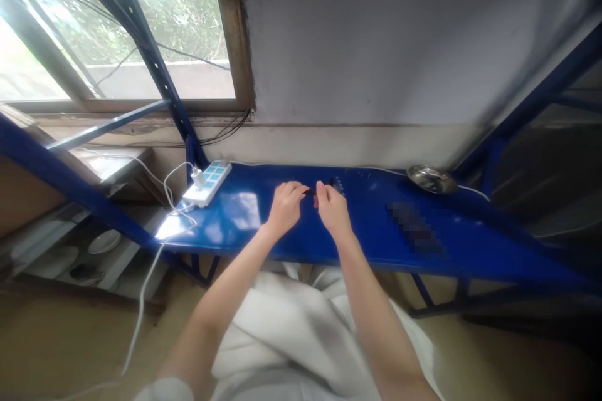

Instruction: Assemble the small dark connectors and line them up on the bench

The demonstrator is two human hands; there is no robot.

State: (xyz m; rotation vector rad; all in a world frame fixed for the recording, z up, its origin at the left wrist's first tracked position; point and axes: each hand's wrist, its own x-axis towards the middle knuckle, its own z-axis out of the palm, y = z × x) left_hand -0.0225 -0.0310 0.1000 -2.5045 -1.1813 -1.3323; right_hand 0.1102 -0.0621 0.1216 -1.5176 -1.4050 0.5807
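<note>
Blue, glossy and smooth, the long tabletop [364, 235] threw back the daylight in pale, hard-edged patches towards its left end. Above the middle of it, the left hand [286, 205] and the right hand [332, 203] faced each other, fingers curled inward and thumbs close to the fingertips. Each was nearly closed, the two together pinching a small dark piece [309, 192] that bridged the narrow gap between them. The piece looked thin, with a reddish-brown part beside the right thumb; its material was too small and blurred to tell.

Just behind the right hand lay a little cluster of bluish, shiny bits [337, 185], their exact shape unclear. Near the left end sat a white plastic power strip [207, 185], a slim box with light-blue square panels and a blocky white plug [198, 178] standing up from it. A smooth white cable [142, 291] hung in a loose curve off the table's left edge. Towards the far right corner rested a round, mirror-bright metal dish [430, 179], and nearer the front a dark oblong [414, 229], blurred into squares. Behind rose a matt grey wall [357, 44], beside a window in a worn brown frame [235, 31]. Pale, softly creased cloth [282, 326] covered the person's lap.
</note>
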